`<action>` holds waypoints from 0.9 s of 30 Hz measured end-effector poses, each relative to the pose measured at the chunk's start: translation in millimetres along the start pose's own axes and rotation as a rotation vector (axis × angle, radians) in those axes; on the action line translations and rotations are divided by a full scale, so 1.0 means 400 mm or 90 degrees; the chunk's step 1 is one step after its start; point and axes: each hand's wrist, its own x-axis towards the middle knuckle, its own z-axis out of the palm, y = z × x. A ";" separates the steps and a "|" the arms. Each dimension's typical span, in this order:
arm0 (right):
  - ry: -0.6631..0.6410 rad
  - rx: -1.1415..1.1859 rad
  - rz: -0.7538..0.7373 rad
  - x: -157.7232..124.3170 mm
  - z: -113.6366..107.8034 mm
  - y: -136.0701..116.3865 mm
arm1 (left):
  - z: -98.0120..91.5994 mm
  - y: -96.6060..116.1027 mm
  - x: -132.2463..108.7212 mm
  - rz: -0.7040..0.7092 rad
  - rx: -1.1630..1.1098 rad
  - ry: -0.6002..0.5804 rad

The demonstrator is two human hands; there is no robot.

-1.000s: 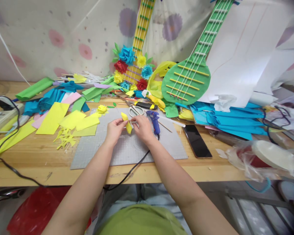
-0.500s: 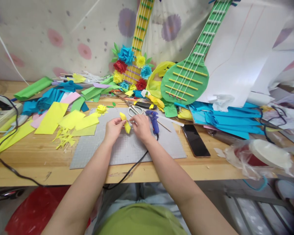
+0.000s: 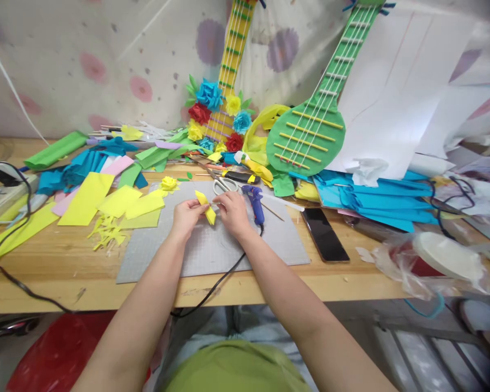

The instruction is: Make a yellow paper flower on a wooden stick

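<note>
My left hand point(image 3: 189, 215) pinches a small folded strip of yellow paper point(image 3: 205, 207) above the grey cutting mat point(image 3: 155, 256). Close to the strip's right side, the fingertips of my right hand point(image 3: 233, 211) are pressed together. Whatever lies between them is too small to make out. Just beyond that hand are white-handled scissors point(image 3: 224, 185), and a blue glue gun point(image 3: 253, 200) lies to its right. A yellow paper flower point(image 3: 169, 184) rests at the mat's back left edge.
Yellow paper pieces point(image 3: 85, 201) and scraps point(image 3: 107, 231) lie on the left. A phone point(image 3: 325, 234) is right of the mat. Behind stand a green paper lute point(image 3: 306, 136) and a yellow one point(image 3: 228, 71) with flowers. A black cord point(image 3: 216, 286) crosses the table's front edge.
The yellow strip and both hands sit slightly further left in view, still close together. The whole view has shifted a little. Nothing else has visibly moved.
</note>
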 end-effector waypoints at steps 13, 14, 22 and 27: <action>0.001 0.026 0.009 -0.013 -0.010 -0.027 | -0.029 0.001 0.026 0.016 -0.054 0.113; -0.003 0.019 0.022 -0.012 -0.012 -0.030 | -0.031 0.003 0.027 0.022 -0.056 0.116; -0.138 -0.174 0.191 0.101 0.006 -0.022 | -0.042 -0.012 0.041 0.074 0.003 0.121; -0.231 -0.300 0.225 0.164 0.043 -0.015 | -0.063 -0.035 0.055 0.105 0.169 0.099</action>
